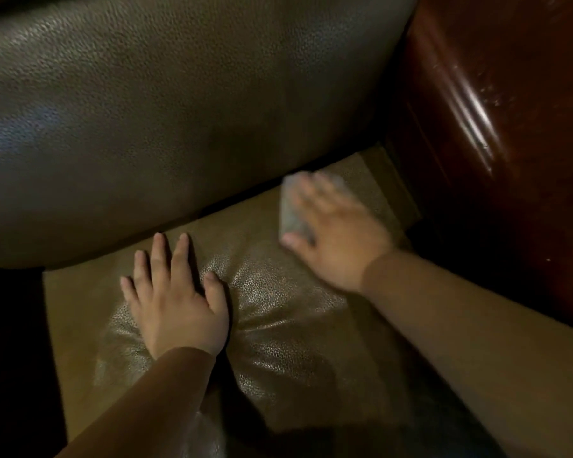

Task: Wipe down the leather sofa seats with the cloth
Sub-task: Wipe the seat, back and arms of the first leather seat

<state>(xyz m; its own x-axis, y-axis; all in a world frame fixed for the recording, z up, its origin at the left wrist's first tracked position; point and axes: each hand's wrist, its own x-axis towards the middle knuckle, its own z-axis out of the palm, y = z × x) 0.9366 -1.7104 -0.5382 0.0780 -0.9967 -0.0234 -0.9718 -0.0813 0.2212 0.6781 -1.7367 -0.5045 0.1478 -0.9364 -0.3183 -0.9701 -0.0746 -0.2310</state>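
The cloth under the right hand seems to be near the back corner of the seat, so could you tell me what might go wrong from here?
The right hand is blurred and presses the cloth flat rather than gripping it, so it may slip out or bunch.

It works beside the glossy wooden armrest; knuckles might knock it.

The left hand dents the seat cushion, creasing leather the cloth could skip.

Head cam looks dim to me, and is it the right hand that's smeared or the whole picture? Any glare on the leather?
Head view: dim overall, the left edge and lower right in deep shadow. Only the right hand and the cloth under it are motion-blurred; the left hand is sharp. Glare patches sit on the seat cushion, the backrest and the wooden armrest. Wide-angle bending shows at the edges.
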